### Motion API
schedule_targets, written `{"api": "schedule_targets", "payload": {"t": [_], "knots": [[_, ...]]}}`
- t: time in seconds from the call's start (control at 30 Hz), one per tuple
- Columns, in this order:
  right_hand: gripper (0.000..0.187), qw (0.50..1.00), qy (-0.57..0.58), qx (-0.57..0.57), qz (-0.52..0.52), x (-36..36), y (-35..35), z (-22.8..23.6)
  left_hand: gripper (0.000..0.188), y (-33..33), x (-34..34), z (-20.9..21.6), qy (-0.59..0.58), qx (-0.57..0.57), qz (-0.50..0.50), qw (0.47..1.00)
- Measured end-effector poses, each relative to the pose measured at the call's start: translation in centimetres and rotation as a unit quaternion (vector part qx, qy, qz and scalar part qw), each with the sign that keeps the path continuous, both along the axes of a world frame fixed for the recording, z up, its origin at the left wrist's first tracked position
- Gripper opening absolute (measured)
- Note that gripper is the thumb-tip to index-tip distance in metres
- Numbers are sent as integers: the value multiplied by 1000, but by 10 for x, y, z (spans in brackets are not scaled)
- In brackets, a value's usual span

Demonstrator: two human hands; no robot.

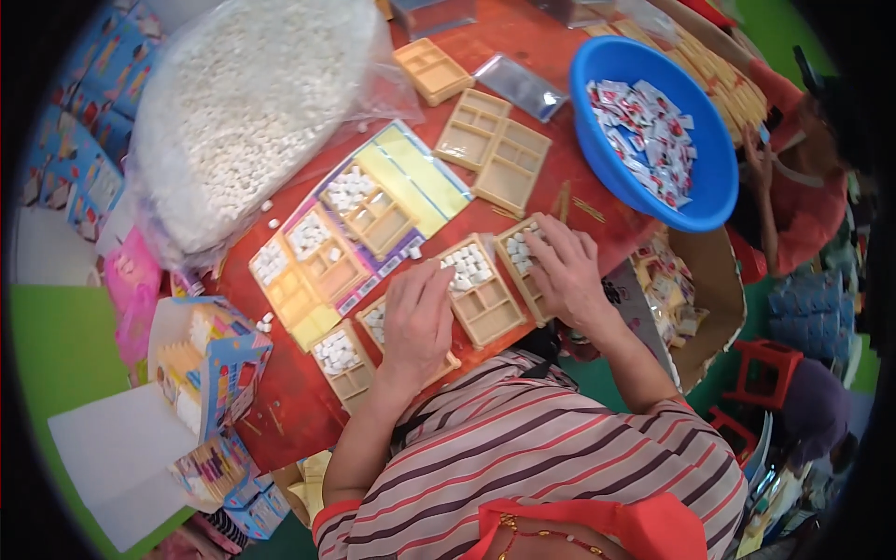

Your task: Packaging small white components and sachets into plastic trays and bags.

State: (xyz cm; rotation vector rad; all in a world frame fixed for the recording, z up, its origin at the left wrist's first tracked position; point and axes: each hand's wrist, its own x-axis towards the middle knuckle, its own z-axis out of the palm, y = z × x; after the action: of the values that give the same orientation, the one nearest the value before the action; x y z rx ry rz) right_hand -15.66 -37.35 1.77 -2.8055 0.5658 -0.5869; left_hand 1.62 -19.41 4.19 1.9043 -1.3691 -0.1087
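Observation:
My left hand [417, 313] is bent with its fingers together over a tan compartment tray. Its fingertips reach the small white blocks [469, 268] in the tray [494, 322] beside it; anything between them is hidden. My right hand [567, 269] lies with fingers apart over the white blocks in the rightmost tray [529, 294], touching them. Another tray [354, 383] with white blocks in one compartment sits left of my left hand. Farther off, a tray [381, 229] and two more part-filled trays rest on a printed yellow and purple sheet [411, 173].
A large clear bag [252, 112] of white blocks stands at the back left. Two tan trays [511, 173] without blocks lie near a blue basin [583, 84] of small packets. Left are printed boxes [229, 373]; right are a carton [714, 299] and another person [812, 201].

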Motion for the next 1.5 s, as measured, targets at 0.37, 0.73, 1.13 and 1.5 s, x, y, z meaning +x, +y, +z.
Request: {"api": "schedule_targets", "payload": {"t": [0.37,0.73,1.13,1.5], "knots": [[13,976,30,-26,212,125,27,13,16,36,107,-8,-80,15,248,965],[8,979,27,73,189,125,-1,14,11,36,112,-6,-181,193,258,929],[15,984,-33,172,-19,4,-41,13,9,12,100,2,-200,101,203,953],[22,995,-41,93,-17,-9,-26,-3,7,-95,-30,-24,-200,70,-74,975]]}}
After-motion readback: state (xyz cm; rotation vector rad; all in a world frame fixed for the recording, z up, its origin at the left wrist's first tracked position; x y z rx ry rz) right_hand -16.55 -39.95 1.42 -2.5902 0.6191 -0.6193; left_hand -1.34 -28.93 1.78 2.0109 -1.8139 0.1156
